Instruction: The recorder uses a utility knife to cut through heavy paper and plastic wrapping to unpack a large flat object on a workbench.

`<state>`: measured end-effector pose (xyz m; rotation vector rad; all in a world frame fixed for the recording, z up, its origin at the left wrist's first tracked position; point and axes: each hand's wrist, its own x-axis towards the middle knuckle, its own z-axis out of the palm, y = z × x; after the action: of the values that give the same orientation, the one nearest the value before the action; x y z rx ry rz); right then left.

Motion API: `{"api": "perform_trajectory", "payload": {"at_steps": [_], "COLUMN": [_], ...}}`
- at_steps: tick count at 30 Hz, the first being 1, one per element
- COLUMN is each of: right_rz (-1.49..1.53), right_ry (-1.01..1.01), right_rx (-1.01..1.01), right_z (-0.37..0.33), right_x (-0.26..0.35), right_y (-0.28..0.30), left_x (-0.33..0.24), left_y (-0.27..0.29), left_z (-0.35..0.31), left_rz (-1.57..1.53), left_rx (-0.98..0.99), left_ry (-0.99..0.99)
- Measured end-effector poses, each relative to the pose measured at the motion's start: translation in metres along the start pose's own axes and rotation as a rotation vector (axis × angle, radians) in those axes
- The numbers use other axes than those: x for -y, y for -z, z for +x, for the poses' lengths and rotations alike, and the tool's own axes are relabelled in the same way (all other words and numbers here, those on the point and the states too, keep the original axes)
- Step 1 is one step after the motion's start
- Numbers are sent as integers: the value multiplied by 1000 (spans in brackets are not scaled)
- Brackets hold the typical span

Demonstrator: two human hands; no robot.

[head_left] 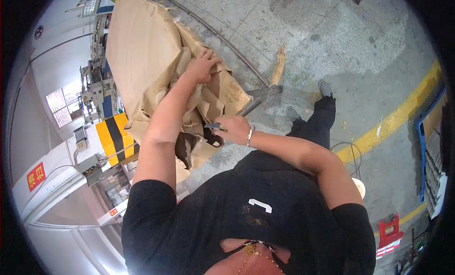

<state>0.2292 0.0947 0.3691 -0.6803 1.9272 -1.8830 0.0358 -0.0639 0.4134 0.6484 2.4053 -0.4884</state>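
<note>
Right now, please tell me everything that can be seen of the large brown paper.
The brown paper looks stiff and dull: broad and fairly smooth at its far part, creased, crumpled and torn into loose folds nearer the person. It fills much of the picture's upper left, beside metal bars. The left hand rests on its folds. The right hand holds a grey tool near a torn part; whether the tool touches is unclear.

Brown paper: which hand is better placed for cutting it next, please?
Probably the right hand: it holds a grey blade-like tool close to the brown paper. The left hand is on the paper's folds.
</note>
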Motion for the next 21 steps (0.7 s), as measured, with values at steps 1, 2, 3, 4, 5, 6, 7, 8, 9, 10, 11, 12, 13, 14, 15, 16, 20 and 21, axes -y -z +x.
{"api": "perform_trajectory", "payload": {"at_steps": [1, 2, 3, 4, 5, 6, 7, 8, 9, 10, 11, 12, 13, 14, 15, 16, 20, 21], "right_rz": [4, 50, 93, 95, 94, 89, 88, 59, 29, 28, 44, 63, 65, 49, 29, 28, 59, 70], "right_ry": [-3, 81, 158, 155, 100, 41, 37, 68, 102, 101, 94, 88, 89, 90, 91, 92, 60, 56], "right_rx": [6, -98, -206, -195, -118, -43, -31, -22, -16, -8, 3, 15, 20, 31, 40, 43, 23, 28], "right_z": [-4, -8, -12, -12, -13, -14, -13, -13, -12, -11, -11, -11, -11, -14, -15, -17, -25, -24], "right_x": [-1, -3, -5, -1, 2, 5, 5, 3, 3, 3, 3, 5, 7, 10, 12, 15, 21, 20], "right_y": [5, 9, 14, 26, 39, 47, 47, 46, 45, 45, 45, 44, 43, 43, 47, 51, 65, 67], "left_x": [6, 12, 13, 18, 19, 16, 13, 11, 10, 8, 5, 3, 0, -5, -10, -15, -16, -12], "left_y": [-3, -6, -3, -2, -3, -3, -2, 0, 6, 11, 16, 17, 18, 16, 12, 9, -1, 4], "left_z": [0, 0, 2, 1, -1, -2, -3, -4, -4, -4, -2, -2, -2, -4, -6, -10, -28, -31], "left_rz": [-4, -45, -88, -114, -123, -74, -23, -33, -51, -68, -73, -65, -56, -58, -23, 14, -33, -61], "left_rx": [6, -25, -55, -90, -88, -157, -227, -227, -179, -131, -131, -116, -100, -98, -165, -232, -365, -400], "left_ry": [3, 34, 56, 27, 36, -59, -153, -145, -136, -127, -123, -115, -109, -104, -65, -25, 68, 66]}}
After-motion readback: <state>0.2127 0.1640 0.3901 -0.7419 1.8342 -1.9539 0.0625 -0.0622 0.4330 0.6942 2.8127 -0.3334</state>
